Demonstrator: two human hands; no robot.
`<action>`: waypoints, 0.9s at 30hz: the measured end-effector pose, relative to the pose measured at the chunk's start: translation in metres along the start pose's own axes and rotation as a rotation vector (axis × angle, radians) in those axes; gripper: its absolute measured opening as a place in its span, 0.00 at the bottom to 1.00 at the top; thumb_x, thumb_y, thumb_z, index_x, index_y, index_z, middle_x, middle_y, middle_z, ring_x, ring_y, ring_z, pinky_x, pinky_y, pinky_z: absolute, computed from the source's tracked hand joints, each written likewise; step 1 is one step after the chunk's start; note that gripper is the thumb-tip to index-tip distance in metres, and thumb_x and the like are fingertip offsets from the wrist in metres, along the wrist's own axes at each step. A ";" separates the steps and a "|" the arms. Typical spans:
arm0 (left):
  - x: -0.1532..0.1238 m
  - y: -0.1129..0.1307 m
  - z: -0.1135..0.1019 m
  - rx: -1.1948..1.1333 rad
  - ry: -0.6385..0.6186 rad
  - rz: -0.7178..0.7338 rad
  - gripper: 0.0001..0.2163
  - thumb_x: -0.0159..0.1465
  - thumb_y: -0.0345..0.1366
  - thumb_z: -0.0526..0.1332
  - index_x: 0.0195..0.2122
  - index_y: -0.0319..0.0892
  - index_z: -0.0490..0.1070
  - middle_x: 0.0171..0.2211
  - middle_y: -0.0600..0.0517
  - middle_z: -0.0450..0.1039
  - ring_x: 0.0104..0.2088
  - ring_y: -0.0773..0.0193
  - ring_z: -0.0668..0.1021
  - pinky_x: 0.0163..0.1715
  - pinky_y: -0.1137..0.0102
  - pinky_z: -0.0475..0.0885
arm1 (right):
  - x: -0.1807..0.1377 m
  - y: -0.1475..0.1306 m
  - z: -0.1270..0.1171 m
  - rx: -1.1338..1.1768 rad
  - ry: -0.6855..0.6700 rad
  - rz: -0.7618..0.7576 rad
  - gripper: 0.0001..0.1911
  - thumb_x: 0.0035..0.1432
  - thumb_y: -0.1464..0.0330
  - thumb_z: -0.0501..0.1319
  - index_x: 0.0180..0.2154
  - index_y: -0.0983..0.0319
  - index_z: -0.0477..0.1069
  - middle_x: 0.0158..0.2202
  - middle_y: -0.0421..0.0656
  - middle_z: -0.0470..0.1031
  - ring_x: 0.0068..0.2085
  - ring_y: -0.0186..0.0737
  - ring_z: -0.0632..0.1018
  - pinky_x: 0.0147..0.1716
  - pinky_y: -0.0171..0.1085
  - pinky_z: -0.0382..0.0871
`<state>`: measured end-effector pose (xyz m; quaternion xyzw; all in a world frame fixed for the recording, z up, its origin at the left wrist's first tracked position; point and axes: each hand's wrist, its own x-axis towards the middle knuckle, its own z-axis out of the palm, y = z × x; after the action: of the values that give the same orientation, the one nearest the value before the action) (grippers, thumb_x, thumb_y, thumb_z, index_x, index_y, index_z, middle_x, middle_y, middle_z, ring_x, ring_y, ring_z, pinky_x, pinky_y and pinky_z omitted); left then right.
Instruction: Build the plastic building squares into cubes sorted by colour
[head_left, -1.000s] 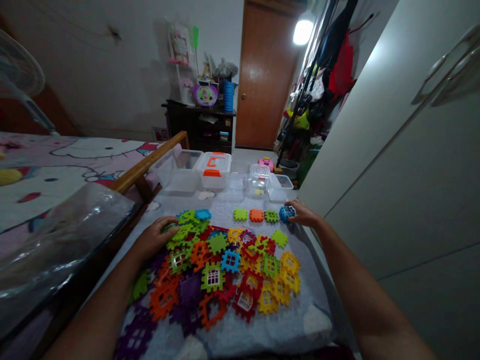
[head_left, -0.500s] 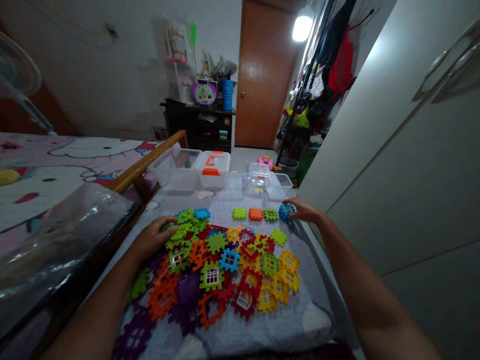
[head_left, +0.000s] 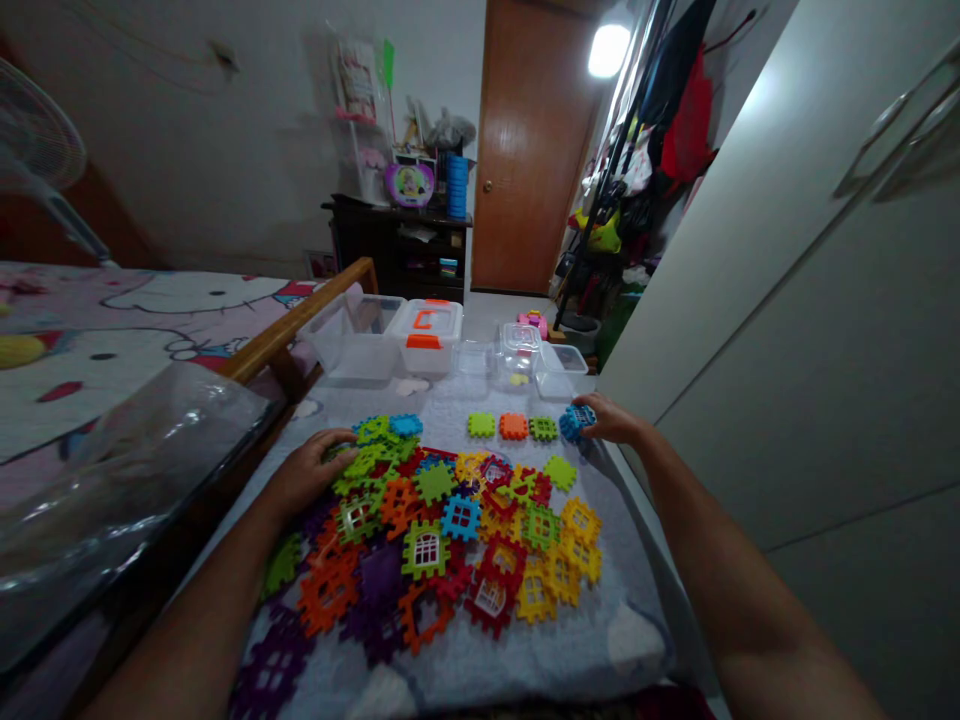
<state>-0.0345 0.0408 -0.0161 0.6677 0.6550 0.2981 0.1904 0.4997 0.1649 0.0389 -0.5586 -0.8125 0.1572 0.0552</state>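
A heap of coloured plastic waffle tiles lies on a grey blanket. My left hand rests flat on the heap's left edge, fingers stretched over green tiles. My right hand reaches to the far right and pinches a blue tile, held tilted on edge. That tile ends a short row made of a light green tile, an orange tile and a dark green tile.
Clear plastic tubs, a box with an orange latch and small containers stand beyond the tiles. A wooden bed rail runs on the left, a grey wardrobe on the right.
The blue tile has tipped up on edge in my right hand at the row's end. My left hand has stayed on the heap.
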 end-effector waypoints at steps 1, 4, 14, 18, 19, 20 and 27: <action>0.000 0.000 0.000 -0.001 -0.001 -0.001 0.25 0.58 0.57 0.57 0.45 0.44 0.75 0.50 0.46 0.75 0.52 0.50 0.76 0.55 0.61 0.69 | 0.000 0.000 0.000 0.003 -0.001 0.009 0.31 0.41 0.71 0.67 0.52 0.60 0.72 0.52 0.49 0.71 0.53 0.52 0.71 0.55 0.45 0.65; 0.000 0.000 0.000 -0.012 0.002 -0.001 0.24 0.58 0.57 0.58 0.45 0.44 0.75 0.51 0.47 0.75 0.52 0.50 0.76 0.55 0.61 0.69 | 0.000 0.000 0.004 0.029 -0.001 0.017 0.33 0.40 0.71 0.68 0.52 0.59 0.71 0.52 0.49 0.71 0.52 0.52 0.72 0.53 0.46 0.66; -0.001 0.003 0.001 -0.046 0.003 -0.040 0.26 0.56 0.59 0.58 0.45 0.42 0.74 0.50 0.45 0.75 0.52 0.50 0.75 0.56 0.60 0.67 | -0.016 -0.017 0.003 0.076 0.146 0.047 0.39 0.43 0.67 0.69 0.59 0.59 0.65 0.58 0.52 0.65 0.59 0.55 0.67 0.58 0.51 0.61; -0.002 0.006 0.000 -0.049 0.016 -0.033 0.26 0.55 0.59 0.58 0.43 0.43 0.75 0.48 0.47 0.76 0.51 0.50 0.76 0.55 0.61 0.68 | -0.042 -0.055 0.007 0.176 0.343 -0.042 0.28 0.54 0.65 0.62 0.57 0.59 0.65 0.54 0.51 0.69 0.52 0.49 0.73 0.53 0.49 0.66; -0.002 0.007 -0.001 -0.045 0.019 -0.036 0.26 0.55 0.59 0.58 0.43 0.44 0.75 0.48 0.47 0.76 0.50 0.51 0.77 0.55 0.61 0.68 | -0.049 -0.068 0.010 0.220 0.305 -0.071 0.25 0.55 0.66 0.62 0.55 0.58 0.67 0.50 0.49 0.71 0.49 0.47 0.75 0.50 0.47 0.69; -0.002 0.008 -0.001 -0.040 0.020 -0.041 0.26 0.55 0.59 0.58 0.43 0.44 0.75 0.48 0.47 0.76 0.50 0.51 0.77 0.55 0.61 0.68 | -0.056 -0.081 0.015 0.252 0.257 -0.099 0.22 0.55 0.66 0.61 0.53 0.58 0.69 0.47 0.48 0.74 0.46 0.46 0.76 0.49 0.46 0.70; -0.003 0.017 -0.003 -0.054 0.010 -0.075 0.28 0.53 0.61 0.57 0.43 0.43 0.75 0.48 0.46 0.76 0.50 0.50 0.76 0.55 0.60 0.68 | -0.080 -0.139 0.048 0.185 -0.060 -0.225 0.19 0.52 0.68 0.65 0.47 0.58 0.73 0.46 0.46 0.74 0.47 0.46 0.73 0.48 0.44 0.67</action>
<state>-0.0233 0.0363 -0.0031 0.6359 0.6722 0.3118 0.2159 0.3925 0.0358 0.0442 -0.4516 -0.8533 0.2409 0.0998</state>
